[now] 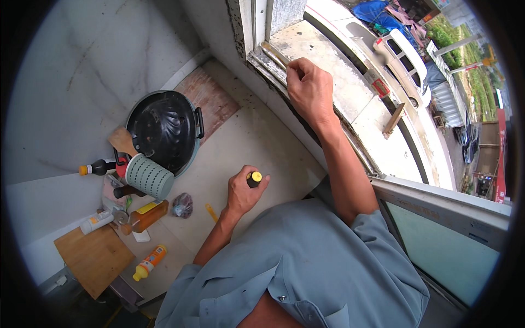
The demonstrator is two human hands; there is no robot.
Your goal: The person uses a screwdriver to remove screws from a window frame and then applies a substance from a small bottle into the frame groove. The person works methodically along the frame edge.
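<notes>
My left hand (pixel 244 192) is closed round an upright black, cylinder-like thing with a yellow end (pixel 255 177), held over the pale countertop (pixel 273 136). Only its top shows, so its kind is unclear. With bent fingers, my right hand (pixel 310 90) is closed at the window's lower track (pixel 281 71), arm stretched out to the right. A narrow yellowish strip (pixel 273 53) lies along the track close to those fingers. Whether they pinch it or something small is hidden by the back of the hand.
Left on the counter are a black domed lid (pixel 164 131), a grey-green perforated basket (pixel 150 176), an amber bottle (pixel 149 216), a yellow-orange bottle (pixel 150 262), a small plastic bag (pixel 182 205) and a wooden board (pixel 94 257). A sliding window pane (pixel 437 240) stands right; outside, a parked van (pixel 404 65).
</notes>
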